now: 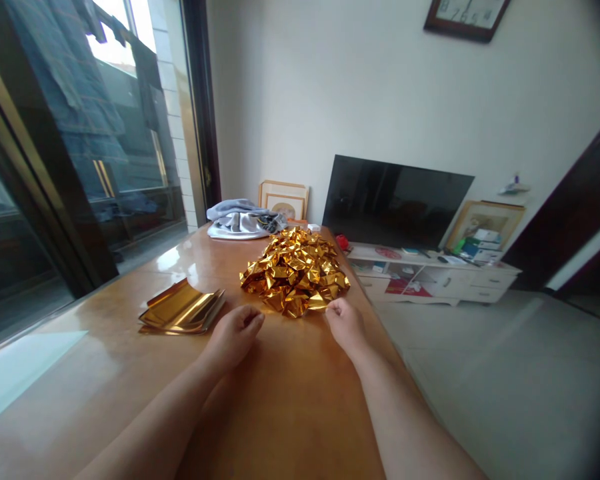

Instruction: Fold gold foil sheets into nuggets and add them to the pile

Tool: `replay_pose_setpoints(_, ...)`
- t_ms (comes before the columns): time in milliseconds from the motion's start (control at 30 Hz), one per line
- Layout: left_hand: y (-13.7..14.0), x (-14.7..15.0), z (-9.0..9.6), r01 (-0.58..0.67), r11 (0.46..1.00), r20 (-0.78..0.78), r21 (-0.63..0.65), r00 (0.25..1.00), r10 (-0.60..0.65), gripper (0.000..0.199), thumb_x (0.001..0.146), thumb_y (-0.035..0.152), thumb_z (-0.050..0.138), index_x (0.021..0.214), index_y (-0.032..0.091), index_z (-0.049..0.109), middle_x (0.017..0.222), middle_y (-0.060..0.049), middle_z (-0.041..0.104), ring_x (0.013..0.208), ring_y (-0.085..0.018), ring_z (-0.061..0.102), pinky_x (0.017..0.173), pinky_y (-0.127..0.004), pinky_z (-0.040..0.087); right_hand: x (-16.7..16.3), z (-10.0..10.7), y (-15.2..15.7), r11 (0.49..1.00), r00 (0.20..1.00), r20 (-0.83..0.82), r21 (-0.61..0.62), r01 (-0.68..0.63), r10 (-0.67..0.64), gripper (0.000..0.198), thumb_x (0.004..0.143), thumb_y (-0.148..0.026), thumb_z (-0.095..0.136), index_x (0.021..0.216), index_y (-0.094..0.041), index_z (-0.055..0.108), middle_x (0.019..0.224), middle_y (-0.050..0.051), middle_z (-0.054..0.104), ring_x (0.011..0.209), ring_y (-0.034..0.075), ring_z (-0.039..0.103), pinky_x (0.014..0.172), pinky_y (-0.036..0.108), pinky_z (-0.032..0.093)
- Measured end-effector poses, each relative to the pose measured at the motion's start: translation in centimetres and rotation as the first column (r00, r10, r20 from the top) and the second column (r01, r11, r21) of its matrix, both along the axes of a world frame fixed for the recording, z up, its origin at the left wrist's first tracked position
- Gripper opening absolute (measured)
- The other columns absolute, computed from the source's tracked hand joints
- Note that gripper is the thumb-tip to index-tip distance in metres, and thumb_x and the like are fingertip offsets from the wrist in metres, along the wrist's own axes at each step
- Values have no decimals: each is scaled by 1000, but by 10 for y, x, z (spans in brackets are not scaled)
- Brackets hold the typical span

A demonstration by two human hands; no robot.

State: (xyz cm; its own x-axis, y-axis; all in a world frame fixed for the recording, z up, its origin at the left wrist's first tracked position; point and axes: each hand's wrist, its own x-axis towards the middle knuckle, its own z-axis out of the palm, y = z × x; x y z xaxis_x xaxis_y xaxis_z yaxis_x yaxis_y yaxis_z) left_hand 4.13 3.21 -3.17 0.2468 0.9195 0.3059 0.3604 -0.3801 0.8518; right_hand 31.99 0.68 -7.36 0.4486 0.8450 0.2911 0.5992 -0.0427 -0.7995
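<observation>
A heap of folded gold foil paper pieces (300, 267) sits on the wooden table (290, 400) in front of me. My right hand (346, 323) is at the heap's near right corner, its fingertips pinched at the end of one folded gold foil piece (318, 303). To the near left of the heap rests my left hand (235, 333), fingers curled in and thumb against them, with nothing visible in it. Just beyond that hand, on the left, lies a stack of flat gold foil sheets (180, 310), some curling up at the edges.
Folded grey-blue cloth (245, 220) lies at the table's far end, beside a small white box (314, 227). A pale sheet (25, 367) covers the left edge. Past the table's right edge are the floor, a white cabinet (445, 283) and a television (395, 200).
</observation>
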Motion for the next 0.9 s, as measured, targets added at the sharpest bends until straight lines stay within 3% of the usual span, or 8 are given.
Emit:
replay_pose_setpoints(133, 0, -1, 1, 6, 1000, -13, 0, 1000, -6, 27, 78, 42, 67, 63, 20, 61, 60, -1, 56, 61, -17, 47, 58, -28, 27, 3, 1, -2, 1000, 994, -108, 5, 7, -6, 16, 77, -33, 56, 78, -20, 65, 65, -1, 61, 61, 16, 53, 53, 24, 28)
replay_pose_setpoints(333, 2, -1, 0, 17, 1000, -150, 26, 989, -13, 32, 86, 46, 57, 68, 19, 57, 63, 0, 54, 62, -17, 49, 57, -27, 29, 4, 6, -6, 1000, 955, -297, 27, 11, -2, 16, 75, -35, 57, 71, -20, 61, 61, -2, 54, 59, 14, 47, 51, 23, 29)
replay_pose_setpoints(600, 3, -2, -4, 27, 998, -199, 52, 980, -16, 34, 90, 46, 54, 70, 19, 54, 64, 2, 52, 63, -16, 49, 57, -28, 29, 1, 22, -11, 997, 805, -589, 73, -32, 69, 14, 69, -27, 62, 64, -19, 52, 59, -3, 48, 52, 10, 37, 46, 22, 22)
replay_pose_setpoints(833, -2, 3, -1, 96, 995, -50, -24, 994, -97, 30, 89, 46, 57, 78, 18, 59, 72, 1, 55, 68, -16, 50, 63, -28, 33, -15, 55, -26, 940, 487, -826, 140, -310, 283, 17, 74, -31, 60, 70, -21, 48, 60, -5, 40, 48, 8, 29, 43, 22, 25)
replay_pose_setpoints(900, -6, 7, 2, 151, 983, 63, -101, 987, -145, 30, 88, 46, 60, 79, 17, 59, 71, 1, 54, 67, -14, 48, 64, -27, 34, -22, 59, -32, 865, 173, -919, 253, -433, 355, 17, 76, -27, 62, 71, -20, 47, 60, -5, 38, 48, 7, 26, 43, 20, 24)
